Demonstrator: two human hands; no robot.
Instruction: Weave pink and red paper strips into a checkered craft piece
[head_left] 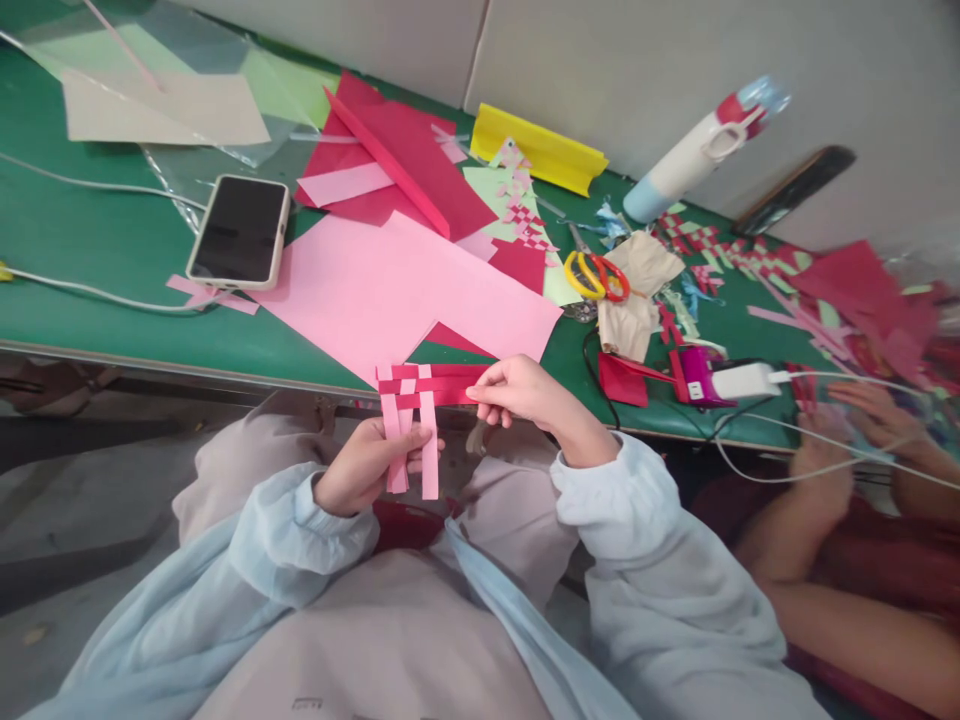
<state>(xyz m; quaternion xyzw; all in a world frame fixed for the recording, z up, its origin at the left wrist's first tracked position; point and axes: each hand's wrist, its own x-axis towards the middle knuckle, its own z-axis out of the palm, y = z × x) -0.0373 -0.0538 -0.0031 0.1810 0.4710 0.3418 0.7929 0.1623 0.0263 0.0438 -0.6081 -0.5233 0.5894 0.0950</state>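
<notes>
Over my lap, just off the table's front edge, my left hand (375, 455) grips the hanging pink paper strips (429, 470). Red paper strips (450, 385) run sideways across them, woven over and under at the left end. Thumb and fingers of my right hand (517, 390) pinch a red strip near its right end. Just behind the weave lies a large pink paper sheet (390, 280) with a notch at its front. A dark red sheet (405, 150) and loose pink strips lie farther back.
A phone (238, 232) lies on the green table (97, 235) at left. Scissors (596, 275), a yellow folded piece (540, 150), a bottle (697, 155) and a purple power adapter with white cable (705, 378) are at right. A co-worker's hands (847, 425) work at far right.
</notes>
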